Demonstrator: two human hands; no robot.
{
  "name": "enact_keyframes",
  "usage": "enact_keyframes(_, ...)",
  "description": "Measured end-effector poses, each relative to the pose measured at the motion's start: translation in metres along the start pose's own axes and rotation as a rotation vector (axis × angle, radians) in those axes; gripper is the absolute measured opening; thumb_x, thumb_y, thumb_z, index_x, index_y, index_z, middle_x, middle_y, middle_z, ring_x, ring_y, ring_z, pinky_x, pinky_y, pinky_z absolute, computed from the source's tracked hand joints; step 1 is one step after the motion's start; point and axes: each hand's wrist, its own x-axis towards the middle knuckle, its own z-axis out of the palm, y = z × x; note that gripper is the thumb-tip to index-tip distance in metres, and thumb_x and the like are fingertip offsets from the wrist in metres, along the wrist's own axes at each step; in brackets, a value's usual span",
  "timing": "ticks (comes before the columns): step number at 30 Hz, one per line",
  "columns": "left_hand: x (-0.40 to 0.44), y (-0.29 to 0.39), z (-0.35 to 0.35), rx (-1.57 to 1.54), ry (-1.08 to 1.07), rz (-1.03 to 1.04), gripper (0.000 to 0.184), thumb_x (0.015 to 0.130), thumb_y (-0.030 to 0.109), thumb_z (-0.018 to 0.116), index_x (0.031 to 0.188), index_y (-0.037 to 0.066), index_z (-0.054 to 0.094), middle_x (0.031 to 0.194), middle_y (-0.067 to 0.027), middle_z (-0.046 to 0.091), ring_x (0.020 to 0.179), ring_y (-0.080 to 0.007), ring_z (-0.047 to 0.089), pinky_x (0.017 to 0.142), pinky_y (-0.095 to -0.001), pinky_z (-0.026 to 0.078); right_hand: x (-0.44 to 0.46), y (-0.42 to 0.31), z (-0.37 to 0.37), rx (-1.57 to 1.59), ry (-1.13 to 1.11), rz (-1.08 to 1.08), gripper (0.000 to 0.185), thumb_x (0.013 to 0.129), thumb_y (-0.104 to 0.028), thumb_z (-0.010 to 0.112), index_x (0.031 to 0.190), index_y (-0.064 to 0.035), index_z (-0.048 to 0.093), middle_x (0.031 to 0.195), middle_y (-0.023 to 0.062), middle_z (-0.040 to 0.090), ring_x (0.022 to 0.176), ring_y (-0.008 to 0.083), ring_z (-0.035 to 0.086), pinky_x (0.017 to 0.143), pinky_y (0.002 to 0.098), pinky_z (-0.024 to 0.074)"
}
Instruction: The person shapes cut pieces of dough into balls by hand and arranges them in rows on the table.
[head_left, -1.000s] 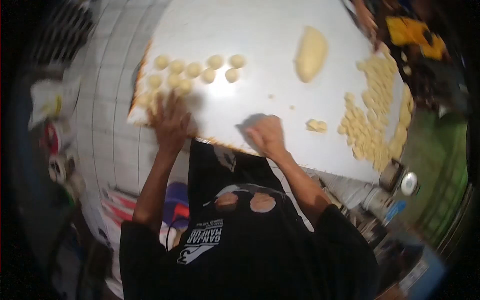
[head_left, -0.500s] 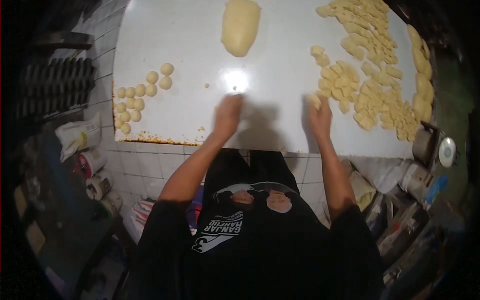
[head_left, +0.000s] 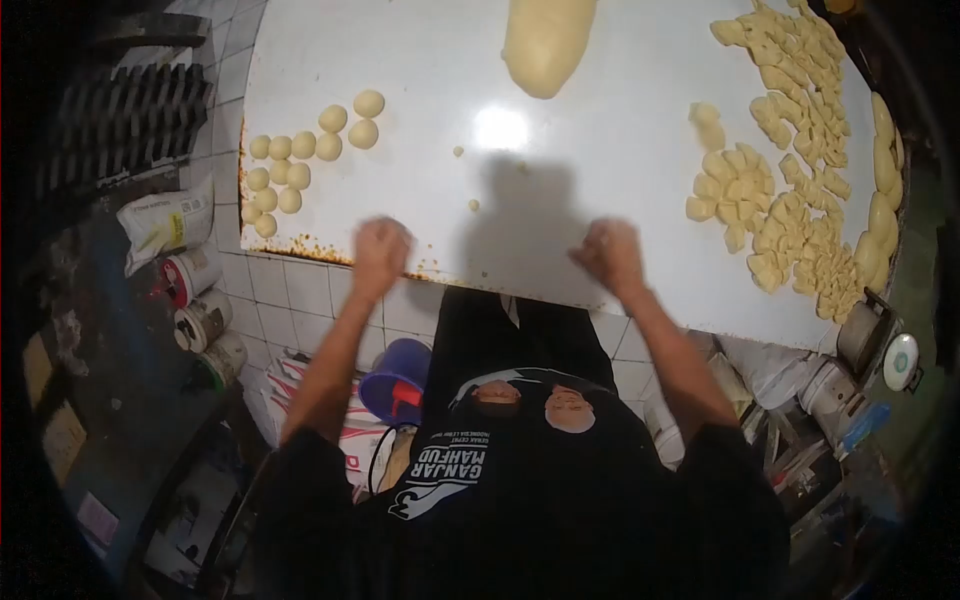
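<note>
My left hand (head_left: 382, 255) is closed in a fist at the front edge of the white table (head_left: 420, 60). Whatever its curled fingers may hold is hidden. Over the table to the right, my right hand (head_left: 612, 255) is also curled closed, slightly blurred, with its inside out of sight. Several round dough balls (head_left: 329, 146) sit in a cluster on the left side. At the right lie many cut dough pieces (head_left: 735, 185). A large smooth lump of dough (head_left: 548, 45) rests at the far middle. Small dough crumbs (head_left: 474, 205) lie between my hands.
Long dough rolls (head_left: 880, 225) line the right edge of the table. Below at left stand a sack (head_left: 168, 225) and several tubs (head_left: 203, 322). A purple bucket (head_left: 396, 375) is under the front edge. A lidded pot (head_left: 900, 362) is at the right.
Both hands have moved left and toward the front edge relative to the table. The dough piece seen in my right hand is no longer visible. The view has shifted left.
</note>
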Motion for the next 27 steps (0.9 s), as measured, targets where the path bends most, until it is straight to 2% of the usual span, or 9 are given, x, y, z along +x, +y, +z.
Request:
enact_keyframes(1,0.01,-0.027,-0.009,0.176,-0.037,-0.073,0.02,0.091,0.02,0.079,0.089,0.004,0.067,0.088,-0.0152,0.065,0.082,-0.0363,0.06,0.077,-0.051,0.047,0.021,-0.006,-0.033,-0.173,-0.162,0.139,0.043,0.084,-0.048,0.086,0.09,-0.0093,0.068,0.102,0.0118,0.064,0.102,0.0361,0.059,0.091,0.0479,0.0459)
enact_keyframes(2,0.019,-0.016,-0.008,0.148,-0.077,-0.088,0.02,0.091,0.02,0.079,0.089,0.004,0.067,0.088,-0.0152,0.065,0.082,-0.0363,0.06,0.077,-0.051,0.047,0.041,0.002,-0.024,-0.255,0.255,-0.045,0.042,0.084,-0.046,0.087,0.088,-0.0094,0.067,0.103,0.0116,0.064,0.101,0.0351,0.057,0.088,0.0479,0.0436)
enact_keyframes(5,0.088,0.035,0.012,-0.123,0.187,-0.358,0.024,0.091,0.022,0.08,0.087,0.004,0.066,0.09,-0.0164,0.066,0.084,-0.0377,0.06,0.077,-0.0521,0.045,0.098,-0.067,0.001,-0.027,0.603,0.211,0.039,0.083,-0.041,0.088,0.089,-0.0106,0.065,0.101,0.0142,0.062,0.099,0.0361,0.055,0.087,0.0516,0.0414)
enact_keyframes(11,0.02,-0.041,-0.013,-0.088,-0.182,0.118,0.024,0.082,0.016,0.084,0.095,0.011,0.065,0.096,-0.0123,0.061,0.09,-0.0375,0.06,0.077,-0.0493,0.046,0.046,-0.021,0.009,-0.265,0.397,0.0,0.032,0.085,-0.033,0.087,0.093,-0.009,0.067,0.105,0.0145,0.065,0.1,0.0368,0.059,0.086,0.0503,0.0442)
enact_keyframes(13,0.097,-0.006,-0.01,-0.092,0.132,0.032,0.023,0.082,0.015,0.083,0.089,0.011,0.061,0.094,-0.0114,0.061,0.083,-0.0359,0.058,0.074,-0.0493,0.045,0.108,-0.056,-0.012,-0.094,0.539,0.197,0.029,0.09,-0.033,0.083,0.094,-0.0092,0.067,0.102,0.0163,0.063,0.099,0.0381,0.056,0.088,0.0498,0.0411)
enact_keyframes(17,0.037,0.018,0.004,-0.189,0.054,0.092,0.022,0.084,0.015,0.082,0.09,0.012,0.062,0.097,-0.0101,0.06,0.09,-0.0345,0.059,0.077,-0.0503,0.046,0.05,-0.092,0.025,-0.019,0.464,0.038,0.018,0.096,-0.019,0.075,0.095,-0.0054,0.063,0.1,0.0186,0.061,0.099,0.0398,0.056,0.091,0.055,0.0436)
enact_keyframes(21,0.06,-0.043,-0.019,-0.141,0.018,0.12,0.021,0.08,0.006,0.082,0.083,0.009,0.061,0.088,-0.0111,0.061,0.086,-0.0359,0.06,0.073,-0.051,0.046,0.074,-0.071,-0.015,0.091,0.442,0.309,0.011,0.1,-0.01,0.069,0.1,-0.0009,0.063,0.106,0.0196,0.065,0.096,0.0405,0.059,0.087,0.0508,0.0497)
enact_keyframes(24,0.085,0.02,-0.004,-0.23,0.19,-0.035,0.018,0.084,0.013,0.081,0.088,0.008,0.064,0.089,-0.0123,0.061,0.085,-0.0377,0.06,0.074,-0.05,0.046,0.109,-0.1,0.015,-0.015,0.476,-0.162,0.011,0.098,-0.009,0.071,0.105,-0.0025,0.065,0.114,0.0179,0.067,0.106,0.0403,0.062,0.091,0.0482,0.0516)
enact_keyframes(27,0.012,-0.01,-0.001,-0.327,0.154,0.07,0.018,0.084,0.014,0.083,0.092,0.009,0.067,0.094,-0.0116,0.063,0.089,-0.0377,0.062,0.077,-0.0497,0.047,0.069,-0.104,0.014,0.307,0.395,0.19,0.017,0.093,-0.014,0.079,0.101,-0.0053,0.066,0.112,0.0155,0.068,0.104,0.0387,0.062,0.092,0.0498,0.0497)
